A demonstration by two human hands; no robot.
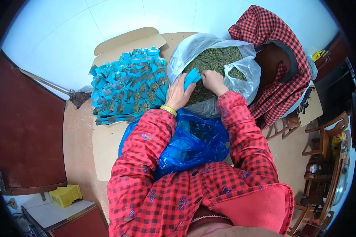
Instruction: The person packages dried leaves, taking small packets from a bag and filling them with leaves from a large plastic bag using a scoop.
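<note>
Between the fingers of my left hand (pixel 178 93) is a small blue packet (pixel 192 78), held over a clear plastic bag (pixel 180 55) full of dried green leaves (pixel 209 58). My right hand (pixel 213 82) is closed beside the packet, above the leaves; whatever its fingertips grip is too small to make out. On the left, many blue packets with leaves showing at their openings (pixel 126 85) are packed closely in rows. A blue plastic bag (pixel 186 148) lies between my forearms, near my body, with some blue packets visible inside.
Cardboard (pixel 106 146) lies under the packets. A red-and-black checked cloth item (pixel 281 31) is right of the leaf bag. Wooden chairs (pixel 328 134) stand at the far right. At the lower left, a yellow basket (pixel 66 195) rests on a cabinet (pixel 63 213).
</note>
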